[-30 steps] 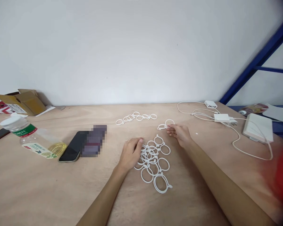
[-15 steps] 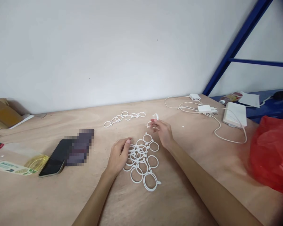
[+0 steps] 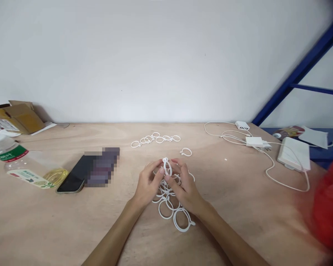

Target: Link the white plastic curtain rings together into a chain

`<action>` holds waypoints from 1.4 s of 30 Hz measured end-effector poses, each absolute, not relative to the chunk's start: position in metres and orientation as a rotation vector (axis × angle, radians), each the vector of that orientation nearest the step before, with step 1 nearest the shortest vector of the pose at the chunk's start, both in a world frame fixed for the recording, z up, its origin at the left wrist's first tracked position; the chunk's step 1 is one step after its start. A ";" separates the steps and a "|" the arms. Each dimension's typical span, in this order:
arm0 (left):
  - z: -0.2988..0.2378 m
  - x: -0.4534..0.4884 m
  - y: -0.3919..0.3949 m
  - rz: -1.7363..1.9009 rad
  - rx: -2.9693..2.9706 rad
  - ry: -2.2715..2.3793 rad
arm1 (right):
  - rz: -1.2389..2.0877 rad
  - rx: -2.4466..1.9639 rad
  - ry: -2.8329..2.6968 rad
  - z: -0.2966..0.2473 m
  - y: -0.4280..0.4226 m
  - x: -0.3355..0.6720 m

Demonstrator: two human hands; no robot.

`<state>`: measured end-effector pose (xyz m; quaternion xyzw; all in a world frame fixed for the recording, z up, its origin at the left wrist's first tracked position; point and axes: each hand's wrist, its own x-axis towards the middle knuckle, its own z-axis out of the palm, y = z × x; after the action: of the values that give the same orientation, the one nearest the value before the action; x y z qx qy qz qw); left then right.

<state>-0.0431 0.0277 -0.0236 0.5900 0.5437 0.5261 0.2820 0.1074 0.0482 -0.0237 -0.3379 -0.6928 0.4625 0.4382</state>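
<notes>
Head view, sole view: see white ring held up, tilted nearly edge-on, between left hand and right hand, above pile of white rings on wooden tabletop. Read left thumb and fingertips as pinched narrowly on ring, close by knob at its top; right thumb as set near lower edge, right fingers curled in close. For good handling, judged from pose: pinch lightly, steady knob with left fingertips, guide rim with right; turn knob toward eye for clear sight; stay lifted off pile to avoid snagging loops below; avoid squeezing rim out of round, likely flexible. Note lone ring beyond right hand, row of rings farther back; cannot tell whether linked or merely overlapping. Cannot tell either whether one loop or two in grip, nor whether fastened at knob. Hidden: far part of pile behind both hands, hence no count. Obscured: pixelated patch just beside phone. Cut off: bottle and cardboard box at left edge; red object at right edge, blurred too, not identifiable.
</notes>
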 end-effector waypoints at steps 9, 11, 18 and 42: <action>-0.021 -0.033 0.026 1.424 1.322 1.270 | 0.810 -0.815 -2.007 -0.026 0.051 0.108; -0.021 -0.032 0.025 1.421 1.311 1.289 | 0.795 -0.804 -1.997 -0.024 0.051 0.108; -0.021 -0.033 0.022 1.394 1.704 1.509 | 1.160 -0.862 -1.602 -0.015 0.055 0.110; -0.032 -0.044 0.027 1.317 2.015 1.675 | 0.642 -1.073 -1.720 -0.023 0.076 0.125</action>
<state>-0.0436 0.0274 -0.0320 0.6833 0.5682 0.4466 0.1042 0.1246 0.0759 -0.0235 -0.4410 -0.7068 0.2640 0.4861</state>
